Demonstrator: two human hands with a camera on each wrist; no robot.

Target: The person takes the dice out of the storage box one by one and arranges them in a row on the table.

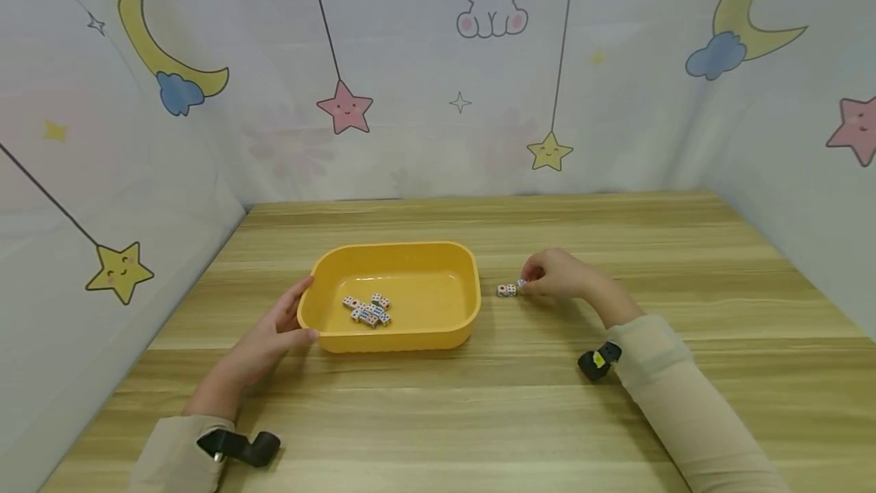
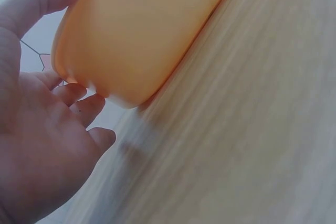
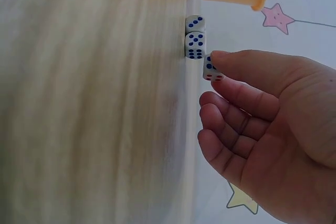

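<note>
A yellow plastic basin (image 1: 400, 341) stands on the table with several white dice (image 1: 369, 313) grouped in its left half. My left hand (image 1: 274, 333) grips the basin's left end, thumb at the front of the rim and fingers round the back; the left wrist view shows this hand (image 2: 47, 114) against the outer wall. Right of the basin, two dice (image 1: 506, 291) sit side by side on the wood. My right hand (image 1: 557, 274) pinches another die (image 3: 212, 68) between thumb and index finger, just above and beside that pair (image 3: 195, 38). The other fingers are loosely curled.
The wooden table (image 1: 438, 417) runs back to a pale curtain (image 1: 424, 158) printed with stars, moons and a rabbit. Small black cameras (image 1: 239, 447) are worn at both wrists over beige sleeves (image 1: 684, 402).
</note>
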